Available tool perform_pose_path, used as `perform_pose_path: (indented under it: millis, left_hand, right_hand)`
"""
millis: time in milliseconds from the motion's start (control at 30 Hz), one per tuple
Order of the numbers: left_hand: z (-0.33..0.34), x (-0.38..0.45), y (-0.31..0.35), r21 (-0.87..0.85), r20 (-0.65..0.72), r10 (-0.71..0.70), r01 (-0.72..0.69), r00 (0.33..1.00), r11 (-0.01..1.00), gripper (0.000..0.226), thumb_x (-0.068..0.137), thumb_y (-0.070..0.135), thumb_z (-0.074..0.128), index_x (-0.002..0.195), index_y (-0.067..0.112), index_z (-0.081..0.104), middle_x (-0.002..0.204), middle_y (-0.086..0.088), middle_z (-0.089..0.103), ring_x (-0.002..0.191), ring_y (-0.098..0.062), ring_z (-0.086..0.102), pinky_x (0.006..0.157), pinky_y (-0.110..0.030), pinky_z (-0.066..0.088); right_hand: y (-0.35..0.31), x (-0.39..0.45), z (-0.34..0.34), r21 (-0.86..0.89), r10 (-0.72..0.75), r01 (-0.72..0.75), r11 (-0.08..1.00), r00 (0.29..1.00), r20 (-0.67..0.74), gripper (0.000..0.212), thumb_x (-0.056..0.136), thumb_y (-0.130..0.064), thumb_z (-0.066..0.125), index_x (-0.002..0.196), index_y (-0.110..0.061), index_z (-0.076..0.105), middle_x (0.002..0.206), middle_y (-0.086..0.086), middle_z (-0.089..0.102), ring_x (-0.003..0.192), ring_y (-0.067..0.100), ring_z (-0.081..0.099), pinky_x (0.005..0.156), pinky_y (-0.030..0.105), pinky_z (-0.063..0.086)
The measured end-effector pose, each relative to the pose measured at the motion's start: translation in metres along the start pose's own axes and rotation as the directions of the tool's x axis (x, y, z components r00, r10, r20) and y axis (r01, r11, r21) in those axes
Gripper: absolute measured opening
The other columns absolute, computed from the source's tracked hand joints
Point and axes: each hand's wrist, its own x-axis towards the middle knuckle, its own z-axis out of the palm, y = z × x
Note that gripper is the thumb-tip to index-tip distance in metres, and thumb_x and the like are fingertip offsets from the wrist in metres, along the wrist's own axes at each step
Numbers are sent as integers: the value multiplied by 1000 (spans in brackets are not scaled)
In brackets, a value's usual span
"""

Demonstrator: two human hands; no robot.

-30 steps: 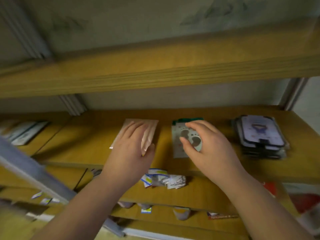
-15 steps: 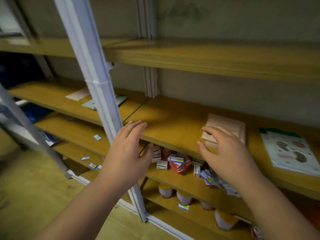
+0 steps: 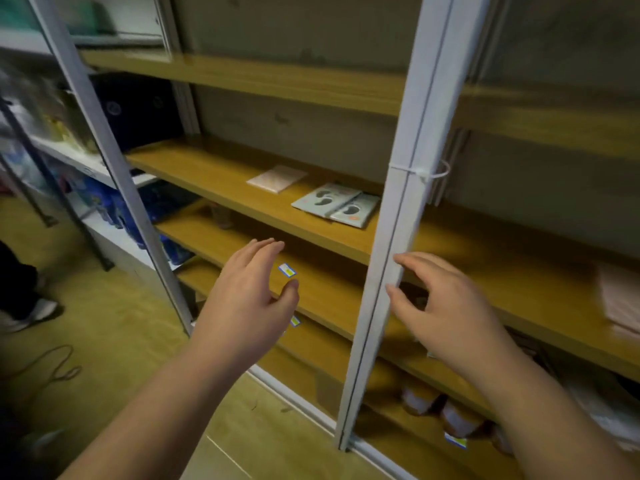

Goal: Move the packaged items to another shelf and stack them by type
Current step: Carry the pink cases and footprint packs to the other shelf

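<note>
Hands are both empty and reach toward the wooden shelf (image 3: 214, 171). The left hand (image 3: 242, 303) has its fingers straight and close together, and it holds nothing. The right hand (image 3: 446, 313) has its fingers spread and a little bent, just beside the grey metal post (image 3: 398, 209). The pink packet (image 3: 277, 178) lies flat on the shelf. The two footprint packets (image 3: 337, 204) lie near it, touching each other, well apart from both hands.
</note>
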Motion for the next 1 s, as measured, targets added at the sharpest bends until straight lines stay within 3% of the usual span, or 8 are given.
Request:
perform_pose_path:
  millis: [233, 333, 533, 733, 867, 1000]
  left_hand:
    - [0, 31, -45, -15, 29, -4, 4, 1000, 1000, 63, 90, 44, 54, 149, 26, 41, 152, 10, 44, 146, -7, 26, 112, -28, 23]
    - [3, 51, -59, -1, 30, -3, 3, 1000, 1000, 62, 91, 43, 55, 150, 26, 41, 153, 10, 44, 146, -6, 25, 111, -27, 22]
    - [5, 99, -83, 64, 35, 18, -21, 999, 998, 64, 93, 44, 56, 151, 29, 36, 154, 13, 41, 146, -4, 23, 110, -23, 21]
    - [9, 156, -108, 89, 2, 24, -25, 1000, 996, 63, 93, 40, 61, 150, 29, 39, 153, 11, 42, 142, -4, 26, 111, -28, 35]
    - [26, 183, -120, 92, 33, 45, -48, 998, 995, 63, 93, 42, 60, 151, 30, 38, 153, 13, 42, 144, -5, 27, 107, -20, 21]
    - [44, 210, -137, 21, 92, 55, -57, 994, 998, 63, 92, 43, 60, 150, 31, 39, 152, 15, 41, 140, 2, 27, 105, -19, 23]
  right_hand:
    - [-39, 48, 47, 23, -42, 42, 999, 998, 37, 53, 94, -44, 59, 145, -31, 49, 146, -14, 51, 114, -16, 27, 89, 0, 14]
    - [-48, 71, 64, 45, -61, 60, 997, 998, 25, 53, 93, -44, 59, 144, -31, 50, 145, -15, 52, 111, -19, 25, 84, -3, 15]
    - [-55, 133, 96, 74, -36, 38, 997, 999, -38, 53, 92, -44, 60, 142, -27, 53, 144, -10, 54, 129, 8, 48, 97, 19, 32]
    - [-55, 194, 120, 102, -11, 15, 995, 999, -40, 52, 92, -43, 58, 141, -23, 54, 144, -7, 55, 129, 10, 48, 97, 18, 30]
    - [-55, 218, 130, 103, 20, -16, 995, 999, -38, 51, 90, -40, 60, 138, -20, 57, 141, -5, 57, 127, 12, 51, 96, 20, 33]
    - [-47, 229, 137, 80, 56, -55, 995, 998, -6, 51, 91, -40, 60, 139, -21, 55, 141, -7, 56, 126, 10, 51, 100, 22, 35]
